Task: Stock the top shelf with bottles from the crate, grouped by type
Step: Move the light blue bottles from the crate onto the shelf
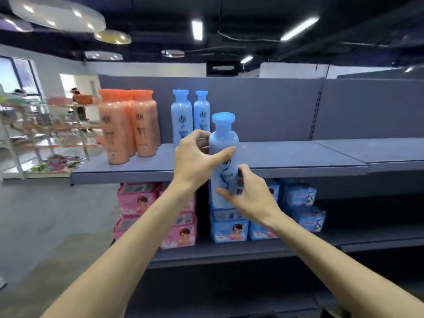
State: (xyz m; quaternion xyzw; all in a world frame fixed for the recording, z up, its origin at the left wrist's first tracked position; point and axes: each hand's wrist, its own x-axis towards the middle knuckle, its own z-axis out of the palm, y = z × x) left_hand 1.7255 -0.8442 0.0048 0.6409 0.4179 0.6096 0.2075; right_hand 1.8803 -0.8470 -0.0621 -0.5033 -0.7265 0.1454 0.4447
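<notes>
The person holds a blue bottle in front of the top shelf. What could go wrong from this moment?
1. The held blue bottle is tall and narrow. If set near the front edge of the top shelf, it may tip off.
2. The left hand is close to the two blue bottles already standing there, so it may knock them over while placing.
3. The right hand grips only with the fingertips low on the bottle, so it may slip.

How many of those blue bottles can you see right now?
3. Two blue bottles stand side by side at the back of the top shelf, one left of the other. The third is held upright by both hands, in front of the shelf edge. More could be hidden behind.
</notes>
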